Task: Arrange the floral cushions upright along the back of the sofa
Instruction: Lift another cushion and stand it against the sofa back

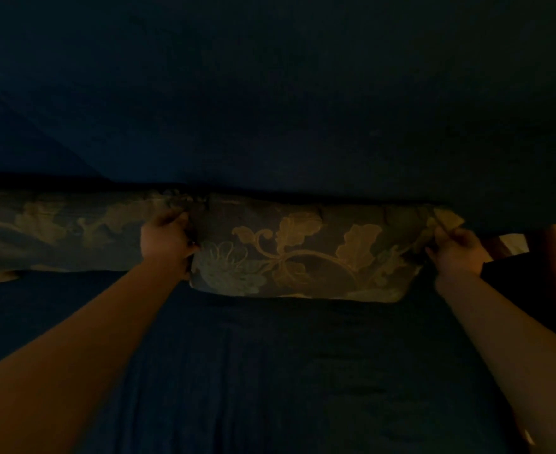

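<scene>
Against sofa back point(303, 109) | floral cushion point(296, 253) between hands | left hand point(167, 237), right hand point(457, 250) grip its ends

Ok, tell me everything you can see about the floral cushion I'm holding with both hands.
The floral cushion is a rectangular pillow in dull grey-brown woven-looking fabric with pale leaf, stem and flower motifs. It stands upright on the dark blue sofa seat, its back against the sofa backrest. The left hand grips its left edge and the right hand pinches its upper right corner. A second floral cushion butts against its left side. The light is dim, so finer details are unclear.
</scene>
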